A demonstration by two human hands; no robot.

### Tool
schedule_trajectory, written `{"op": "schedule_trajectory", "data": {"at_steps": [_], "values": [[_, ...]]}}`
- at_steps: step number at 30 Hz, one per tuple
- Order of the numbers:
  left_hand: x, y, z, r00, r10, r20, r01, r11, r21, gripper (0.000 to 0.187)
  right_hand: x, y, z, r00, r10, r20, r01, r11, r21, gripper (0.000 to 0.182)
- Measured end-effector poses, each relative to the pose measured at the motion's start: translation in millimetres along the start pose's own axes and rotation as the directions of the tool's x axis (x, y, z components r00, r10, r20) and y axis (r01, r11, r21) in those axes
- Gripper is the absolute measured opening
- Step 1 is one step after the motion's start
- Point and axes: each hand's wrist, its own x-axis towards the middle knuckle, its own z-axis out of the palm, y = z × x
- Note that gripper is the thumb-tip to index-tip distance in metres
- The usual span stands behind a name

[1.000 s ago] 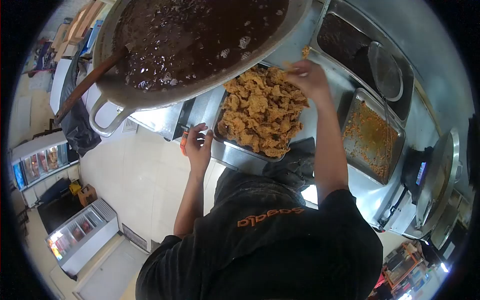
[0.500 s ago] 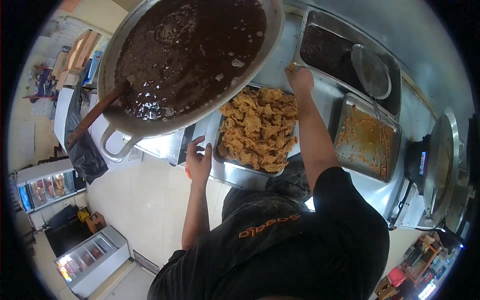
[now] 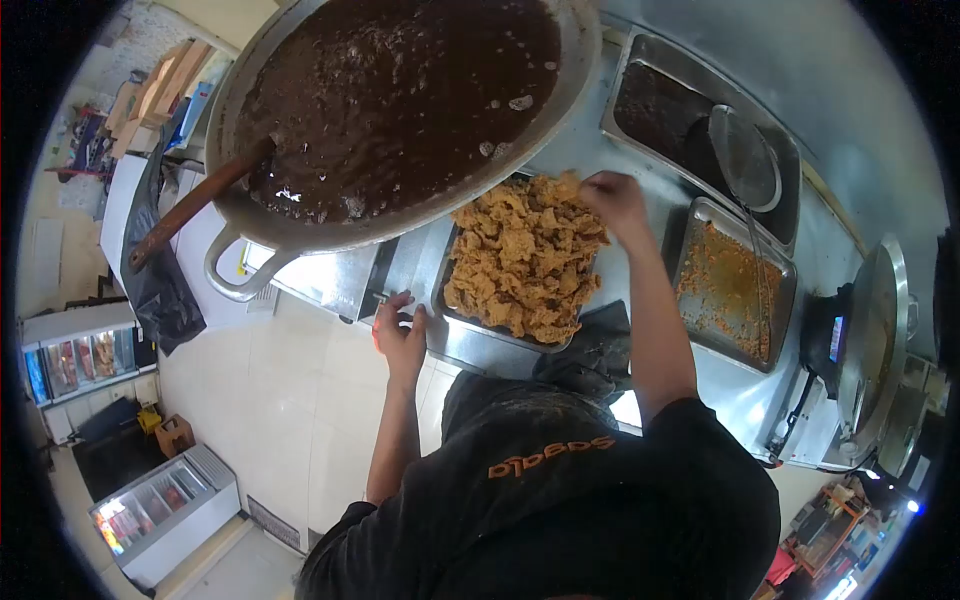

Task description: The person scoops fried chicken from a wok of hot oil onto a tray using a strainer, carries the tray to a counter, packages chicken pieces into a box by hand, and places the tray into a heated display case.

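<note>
"Where are the fried pieces?"

"The fried pieces [image 3: 520, 250] are heaped in a metal tray [image 3: 500, 337] on the steel counter [image 3: 410, 268], close to the person's body and beside the big pot [image 3: 350, 232]. They look browned and cooked, and the pile rises above the tray's rim."

"And the right hand?"

"The right hand [image 3: 613, 205] is at the far right edge of the heap. Its fingers look curled and close together, but whether they pinch a piece, nobody can tell from here."

"What about the left?"

"The left hand [image 3: 402, 350] is at the counter's near edge, left of the tray, thumb apart from the fingers. An orange-red thing [image 3: 377, 332] shows beside them; it can't be told whether they hold it."

"How far along does it all look?"

"The tray seems nearly full, at a guess. The pot holds dark liquid [image 3: 400, 110], and whether anything remains under it is hidden. Crumbs [image 3: 725, 265] lie scattered in the second tray [image 3: 790, 335], and the strainer [image 3: 745, 160] rests in the deep pan [image 3: 690, 62], its handle reaching over those crumbs."
</note>
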Motion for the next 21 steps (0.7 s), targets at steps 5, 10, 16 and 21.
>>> {"op": "schedule_trajectory", "data": {"at_steps": [5,10,16,21], "values": [[12.3,-16.3,5.5,0.990,0.090,0.109,-0.113,0.968,0.226,0.028,-55.7,-28.0,-0.2,0.999,-0.026,0.047,0.029,0.998,-0.052,0.043],[16.9,-27.9,4.6,0.971,0.031,0.238,-0.055,0.994,0.094,0.028,-154.4,19.9,-28.4,0.963,0.269,0.031,-0.270,0.943,0.192,0.023],[37.5,-41.3,20.6,0.898,0.110,0.427,-0.072,0.992,-0.105,0.029,-222.7,54.5,43.1,0.863,0.500,0.068,-0.473,0.754,0.456,0.021],[61.7,-42.1,23.8,0.804,0.000,0.595,0.095,0.987,-0.128,0.031,-215.5,61.7,71.1,0.876,0.476,0.079,-0.481,0.849,0.218,0.021]]}}
